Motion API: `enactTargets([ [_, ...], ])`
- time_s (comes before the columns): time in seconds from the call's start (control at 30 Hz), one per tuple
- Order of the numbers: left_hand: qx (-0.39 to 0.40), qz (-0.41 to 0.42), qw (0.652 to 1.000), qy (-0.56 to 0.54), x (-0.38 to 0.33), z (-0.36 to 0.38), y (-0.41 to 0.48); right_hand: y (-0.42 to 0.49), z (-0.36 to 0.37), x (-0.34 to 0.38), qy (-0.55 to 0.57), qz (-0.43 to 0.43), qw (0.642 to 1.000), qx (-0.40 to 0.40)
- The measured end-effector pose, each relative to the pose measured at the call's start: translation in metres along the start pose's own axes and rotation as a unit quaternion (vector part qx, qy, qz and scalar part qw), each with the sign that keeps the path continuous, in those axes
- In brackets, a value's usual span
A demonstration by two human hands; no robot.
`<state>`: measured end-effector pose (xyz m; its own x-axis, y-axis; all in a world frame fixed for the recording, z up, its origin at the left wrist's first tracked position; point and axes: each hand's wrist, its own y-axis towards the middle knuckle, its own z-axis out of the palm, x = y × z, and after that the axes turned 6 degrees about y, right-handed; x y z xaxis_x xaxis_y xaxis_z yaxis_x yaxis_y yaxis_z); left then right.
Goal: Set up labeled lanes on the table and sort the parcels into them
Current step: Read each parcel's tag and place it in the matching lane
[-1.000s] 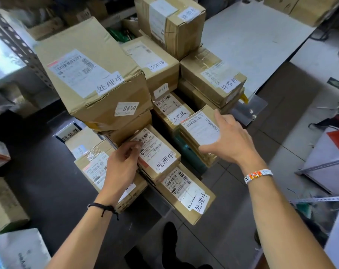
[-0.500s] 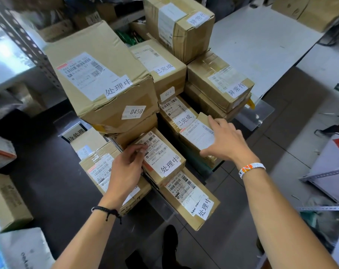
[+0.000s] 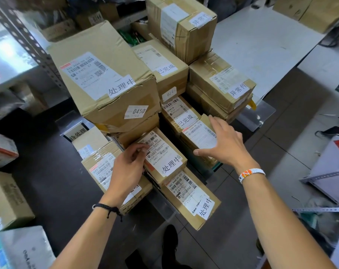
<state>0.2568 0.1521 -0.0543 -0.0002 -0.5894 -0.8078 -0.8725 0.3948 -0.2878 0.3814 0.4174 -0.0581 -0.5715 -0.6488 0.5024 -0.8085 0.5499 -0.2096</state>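
Observation:
Cardboard parcels stand stacked in rows on a dark table (image 3: 48, 171). My left hand (image 3: 126, 169) curls its fingers on the left edge of a small parcel (image 3: 164, 158) tagged 处理中. My right hand (image 3: 223, 144) lies flat with straight fingers on top of a parcel (image 3: 199, 134) in the middle row, in front of one tagged 已完成 (image 3: 182, 115). A big 处理中 box (image 3: 102, 78) marked 0450 tops the left stack. Two 异常件 boxes (image 3: 221, 80) sit on the right. A clear lane sign (image 3: 78, 131) reading 待处理 stands at the left.
Another 处理中 parcel (image 3: 192, 199) overhangs the table's front edge. A metal shelf upright (image 3: 29, 41) rises at the left. Loose boxes (image 3: 5, 199) and a white bag (image 3: 23, 249) crowd the near left. A white table (image 3: 262, 39) lies behind. My shoe (image 3: 169, 241) shows below.
My right hand has slid further forward and settled flat on the middle-row parcel. My left hand stays at the small 处理中 parcel's edge. The view moved closer.

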Motion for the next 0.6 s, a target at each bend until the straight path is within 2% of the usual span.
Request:
enactTargets([
  [0.17,0.015,0.019,0.999,0.026,-0.005,-0.01,-0.001,-0.011,-0.007,0.027,0.008,-0.059,0.997,-0.048],
  [0.33,0.023,0.078,0.995,0.06,-0.015,-0.031,-0.008,-0.028,-0.008,0.07,0.038,-0.118,0.985,-0.117],
  [0.6,-0.033,0.138,0.989,0.04,-0.001,-0.101,-0.031,-0.069,-0.007,0.167,0.148,-0.221,0.936,-0.232],
])
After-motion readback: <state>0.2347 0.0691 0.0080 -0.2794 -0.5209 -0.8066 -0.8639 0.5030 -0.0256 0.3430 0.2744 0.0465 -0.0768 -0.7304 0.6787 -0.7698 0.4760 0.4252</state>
